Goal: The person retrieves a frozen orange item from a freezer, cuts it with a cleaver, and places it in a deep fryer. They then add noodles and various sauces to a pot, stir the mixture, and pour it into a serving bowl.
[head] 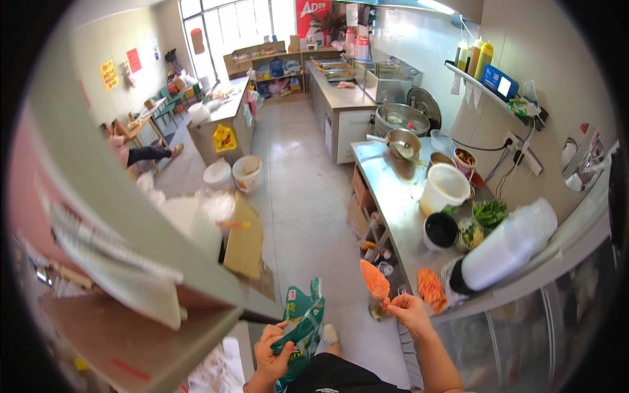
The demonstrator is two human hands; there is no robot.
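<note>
My left hand point(272, 351) grips the upper edge of a green printed plastic bag point(307, 324), which hangs in front of my body. My right hand point(408, 314) pinches the twisted end of an orange bundle point(376, 280), apparently a thin bag tied at its neck, held up at the edge of the steel counter. Beside it on the counter lies a crumpled orange item point(431, 290); its kind I cannot tell. The bag's contents are hidden.
The steel counter point(373, 167) at right bears a white bucket point(444, 189), a black-filled tub point(441, 231), leafy greens point(490, 213) and stacked plastic cups or bowls point(508, 245). Cardboard point(245, 240) stands left of the aisle floor point(304, 196). A seated person point(140, 152) is far left.
</note>
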